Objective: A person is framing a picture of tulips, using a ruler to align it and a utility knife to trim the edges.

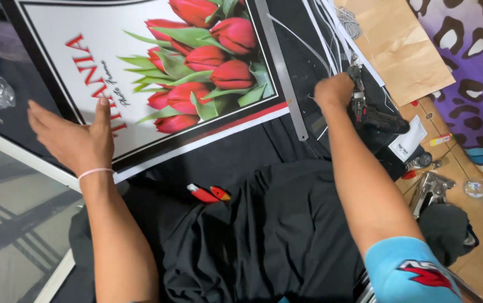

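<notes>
The left hand lies flat and open on the tulip print. Well apart, past a metal ruler, the right hand is closed around a black power tool.

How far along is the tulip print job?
Done: the tulip print lies flat on the black surface, a metal ruler beside it. In hand: the left hand presses the print's edge; the right hand grips a black tool. The red cutter lies untouched.
</notes>
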